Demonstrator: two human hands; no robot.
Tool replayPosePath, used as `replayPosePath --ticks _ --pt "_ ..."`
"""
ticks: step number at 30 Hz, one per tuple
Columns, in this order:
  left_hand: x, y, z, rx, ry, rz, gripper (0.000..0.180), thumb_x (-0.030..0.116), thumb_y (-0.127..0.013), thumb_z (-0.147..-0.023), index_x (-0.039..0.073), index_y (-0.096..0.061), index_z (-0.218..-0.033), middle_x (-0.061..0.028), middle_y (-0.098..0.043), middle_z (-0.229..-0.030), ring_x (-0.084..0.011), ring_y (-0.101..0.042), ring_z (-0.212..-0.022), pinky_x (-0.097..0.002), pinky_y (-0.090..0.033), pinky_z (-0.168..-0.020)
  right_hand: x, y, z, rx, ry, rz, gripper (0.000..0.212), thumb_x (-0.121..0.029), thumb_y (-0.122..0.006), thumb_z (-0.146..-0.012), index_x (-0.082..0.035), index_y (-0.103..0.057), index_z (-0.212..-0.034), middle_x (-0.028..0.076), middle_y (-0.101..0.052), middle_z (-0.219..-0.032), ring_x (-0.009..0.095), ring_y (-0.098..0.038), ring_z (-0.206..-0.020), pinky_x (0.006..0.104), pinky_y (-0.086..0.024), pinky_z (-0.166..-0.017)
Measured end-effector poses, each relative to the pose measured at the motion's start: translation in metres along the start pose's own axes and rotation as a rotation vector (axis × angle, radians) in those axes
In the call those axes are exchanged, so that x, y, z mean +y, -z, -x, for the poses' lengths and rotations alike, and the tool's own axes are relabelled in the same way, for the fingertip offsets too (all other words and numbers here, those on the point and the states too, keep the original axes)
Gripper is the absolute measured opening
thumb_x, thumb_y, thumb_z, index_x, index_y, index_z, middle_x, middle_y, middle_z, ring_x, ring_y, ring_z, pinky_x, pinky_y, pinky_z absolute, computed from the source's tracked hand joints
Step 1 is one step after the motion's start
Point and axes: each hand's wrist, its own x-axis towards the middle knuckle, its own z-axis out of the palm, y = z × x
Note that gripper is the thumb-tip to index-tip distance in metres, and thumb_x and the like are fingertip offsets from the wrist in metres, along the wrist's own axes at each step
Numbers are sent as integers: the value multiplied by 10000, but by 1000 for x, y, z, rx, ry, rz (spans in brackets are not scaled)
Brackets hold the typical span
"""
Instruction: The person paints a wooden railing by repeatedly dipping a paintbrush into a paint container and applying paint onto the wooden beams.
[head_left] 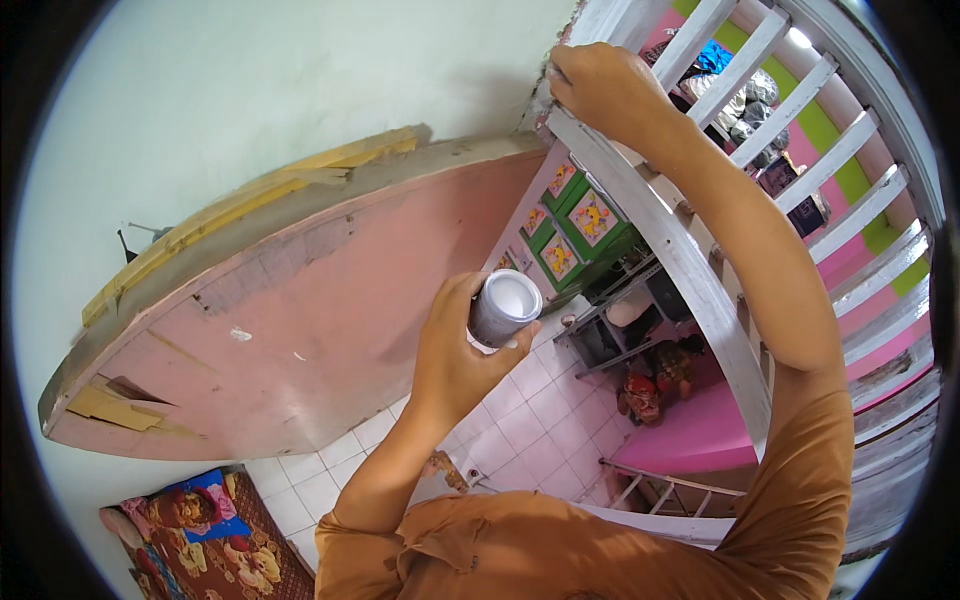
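Observation:
My left hand is wrapped round a small grey paint can, held upright at mid-height with its open top facing me. Pale, whitish paint shows inside it. Reaching up and forward, my right hand is closed at the corner where a white-painted slatted wooden frame meets the pale green wall. Whatever its fingers grip is hidden behind the hand. Patches of grey show through the white on the frame's slats.
A pink panel with a broken, yellowish edge stands out from the wall on the left. Far below are a tiled floor, a green cabinet, a ladder, a patterned mattress and a seated person. Bundles lie beyond the slats.

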Motion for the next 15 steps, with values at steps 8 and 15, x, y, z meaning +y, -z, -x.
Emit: replayPosePath --ticks 8,15 --pt "-1 7 14 -4 12 -76 554 194 -893 -746 13 -618 -1192 -125 -643 -1111 -273 -647 -1023 -379 -520 -907 -3 2 -23 -162 77 49 242 -233 -595 -911 0 -661 -900 226 -688 -808 432 -685 -813 535 -540 -785" --pt "-4 12 17 -14 28 -60 559 179 -898 -735 16 -617 -1190 -124 -641 -1114 -268 -644 -1023 -373 -523 -906 -4 -3 -19 -92 160 121 242 -222 -606 -906 10 -668 -881 236 -685 -814 427 -693 -825 530 -546 -787"
